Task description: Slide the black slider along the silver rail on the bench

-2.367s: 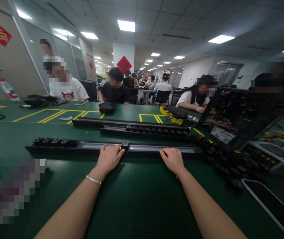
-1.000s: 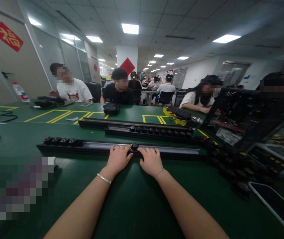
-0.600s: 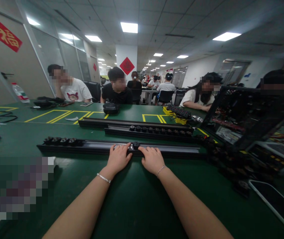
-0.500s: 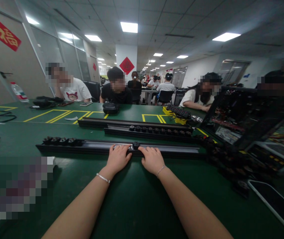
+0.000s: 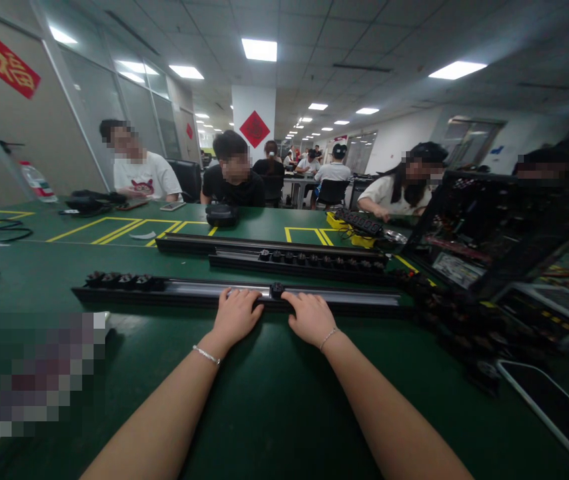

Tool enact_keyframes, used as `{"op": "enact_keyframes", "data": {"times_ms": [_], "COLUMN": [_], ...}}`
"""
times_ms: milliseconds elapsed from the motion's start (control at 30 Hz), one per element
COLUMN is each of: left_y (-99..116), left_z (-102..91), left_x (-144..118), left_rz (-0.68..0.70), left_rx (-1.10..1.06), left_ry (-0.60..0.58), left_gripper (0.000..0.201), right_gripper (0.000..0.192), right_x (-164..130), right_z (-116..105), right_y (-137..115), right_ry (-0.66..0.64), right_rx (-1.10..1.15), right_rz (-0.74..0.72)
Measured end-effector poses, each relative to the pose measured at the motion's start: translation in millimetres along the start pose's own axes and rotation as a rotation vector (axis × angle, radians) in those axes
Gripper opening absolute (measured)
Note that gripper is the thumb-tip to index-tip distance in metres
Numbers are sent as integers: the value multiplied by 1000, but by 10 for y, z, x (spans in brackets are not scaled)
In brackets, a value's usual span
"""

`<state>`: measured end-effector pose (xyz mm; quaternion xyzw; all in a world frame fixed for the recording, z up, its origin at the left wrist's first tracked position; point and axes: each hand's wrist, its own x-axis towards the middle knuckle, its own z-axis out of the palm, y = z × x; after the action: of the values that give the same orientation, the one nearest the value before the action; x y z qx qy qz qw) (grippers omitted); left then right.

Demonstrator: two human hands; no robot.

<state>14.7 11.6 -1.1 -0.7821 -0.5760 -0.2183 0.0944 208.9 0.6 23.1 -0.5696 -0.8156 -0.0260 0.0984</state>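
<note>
fingers [image 5: 244, 295] of left hand [image 5: 234, 315] curled loosely over near edge of long black rail [image 5: 344, 301], tips resting on its silver channel, not clamped on anything. fingers of right hand [image 5: 310, 316] likewise laid flat and slightly spread on rail, just right of small black slider [image 5: 277, 290] sitting in channel between both hands. rail lying across green table [image 5: 264, 400], near front, with cluster of more sliders [image 5: 119, 281] at its left end; second rail [image 5: 294, 260] well behind.

could tip or jam slider in channel if pushed from one side only, judging by how close both hands crowd it. could shift whole rail on smooth table, since nothing seen pinning it.

hard to tell whether any fingertip touches slider. right end of rail lost in dark pile of parts [image 5: 454, 320]. lower left blurred out.
</note>
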Motion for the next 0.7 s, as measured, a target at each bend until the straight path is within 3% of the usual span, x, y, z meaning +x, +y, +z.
{"op": "enact_keyframes", "data": {"times_ms": [700], "left_y": [9], "left_z": [-28], "left_x": [8], "left_rz": [-24], "left_rx": [-16], "left_ry": [-32], "left_gripper": [28], "right_gripper": [46], "right_x": [-32], "right_z": [-54], "right_y": [51], "right_ry": [-34], "right_rx": [-12], "right_rz": [33]}}
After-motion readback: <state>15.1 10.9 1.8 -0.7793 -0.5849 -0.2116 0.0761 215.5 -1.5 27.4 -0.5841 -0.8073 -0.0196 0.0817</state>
